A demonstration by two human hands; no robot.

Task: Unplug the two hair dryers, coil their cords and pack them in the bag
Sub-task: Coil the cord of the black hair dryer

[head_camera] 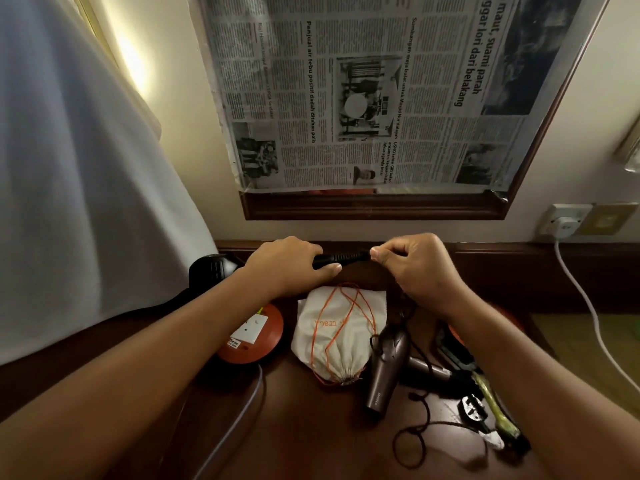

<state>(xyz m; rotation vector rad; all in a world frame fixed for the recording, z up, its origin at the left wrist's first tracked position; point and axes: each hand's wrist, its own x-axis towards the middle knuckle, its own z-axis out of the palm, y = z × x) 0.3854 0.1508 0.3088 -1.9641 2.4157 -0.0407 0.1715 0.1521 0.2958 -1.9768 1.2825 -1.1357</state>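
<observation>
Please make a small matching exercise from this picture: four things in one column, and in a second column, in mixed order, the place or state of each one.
Things:
1. bag
2. brown dryer
3. black handle
4. white plug

Places or states:
A. in the wall socket
B. held between both hands
C. lying on the desk, right of the bag
D. on the desk, orange drawstring on top

Pairs: 1-D, 2-C, 3-B, 4-A

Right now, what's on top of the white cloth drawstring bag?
Loops of orange drawstring lie across the white cloth bag. The bag is cinched shut, so whatever is inside can't be seen.
</observation>
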